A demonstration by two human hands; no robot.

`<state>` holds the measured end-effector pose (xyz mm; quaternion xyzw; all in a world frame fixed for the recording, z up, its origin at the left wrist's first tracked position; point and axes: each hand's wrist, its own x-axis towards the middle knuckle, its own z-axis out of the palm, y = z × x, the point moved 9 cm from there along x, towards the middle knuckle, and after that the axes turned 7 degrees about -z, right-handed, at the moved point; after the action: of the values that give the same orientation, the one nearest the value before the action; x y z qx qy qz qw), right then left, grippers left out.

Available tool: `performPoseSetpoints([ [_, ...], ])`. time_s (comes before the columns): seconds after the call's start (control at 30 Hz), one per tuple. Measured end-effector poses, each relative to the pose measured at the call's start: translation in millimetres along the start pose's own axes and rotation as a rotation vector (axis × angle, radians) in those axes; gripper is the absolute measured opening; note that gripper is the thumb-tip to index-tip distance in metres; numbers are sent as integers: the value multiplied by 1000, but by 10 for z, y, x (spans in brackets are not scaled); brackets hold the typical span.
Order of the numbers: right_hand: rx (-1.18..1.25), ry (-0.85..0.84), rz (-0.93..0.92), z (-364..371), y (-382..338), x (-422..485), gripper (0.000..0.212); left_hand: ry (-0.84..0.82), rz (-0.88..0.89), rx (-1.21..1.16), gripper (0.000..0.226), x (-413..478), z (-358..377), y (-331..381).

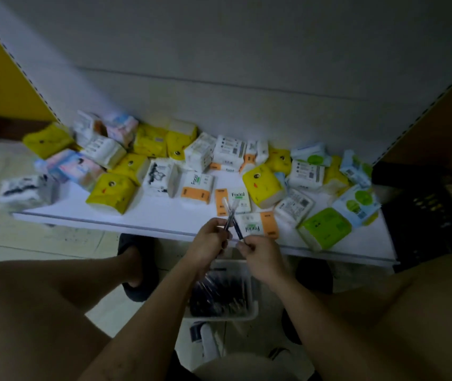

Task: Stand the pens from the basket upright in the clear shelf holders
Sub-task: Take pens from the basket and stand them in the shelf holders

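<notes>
A white basket (253, 292) full of dark pens (219, 295) sits on the floor between my knees, below the shelf edge. Just above it, my left hand (209, 244) grips a dark pen (230, 215) with a pale cap that points up and away. My right hand (263, 257) pinches a second dark pen (238, 231) by its lower end. The two pens cross in front of the shelf edge. No clear holders are in view.
A low white shelf (164, 213) carries several tissue packs (112, 193) in yellow, white, orange and green. A black crate (422, 215) stands at the right. My knees fill the lower corners and my feet rest beside the basket.
</notes>
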<state>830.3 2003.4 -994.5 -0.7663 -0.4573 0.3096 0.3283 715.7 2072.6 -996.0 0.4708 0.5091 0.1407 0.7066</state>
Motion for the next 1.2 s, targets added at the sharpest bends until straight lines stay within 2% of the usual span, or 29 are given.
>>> performPoseSetpoints([
  [0.1,313,62,14,-189,-288,10,21,48,190,-37,20,-202,-61,467],
  [0.17,509,45,11,-267,-472,-5,23,88,327,-28,22,-366,-116,798],
  [0.3,617,43,-157,-617,-991,25,24,114,479,-28,19,-663,-90,1435],
  [0.4,594,128,-285,-1065,-1411,73,20,117,594,-40,12,-931,-22,1950],
  [0.57,385,245,-540,-1832,-2135,-113,14,83,801,16,18,-1532,109,2761],
  [0.67,267,353,-602,-2258,-2447,-289,9,89,930,79,21,-1935,187,3172],
  [0.77,263,378,-644,-2622,-2769,-461,12,106,1051,162,26,-2299,285,3540],
  [0.9,227,359,-724,-3044,-3231,-647,47,155,1151,268,55,-2647,365,3969],
  [1.03,165,367,-786,-3373,-3577,-742,111,123,1246,324,90,-2919,481,4330],
  [1.1,144,397,-829,-3520,-3715,-764,124,119,1274,348,92,-2996,543,4476],
  [1.2,86,437,-870,-3714,-3880,-742,132,134,1305,412,85,-3039,612,4665],
])
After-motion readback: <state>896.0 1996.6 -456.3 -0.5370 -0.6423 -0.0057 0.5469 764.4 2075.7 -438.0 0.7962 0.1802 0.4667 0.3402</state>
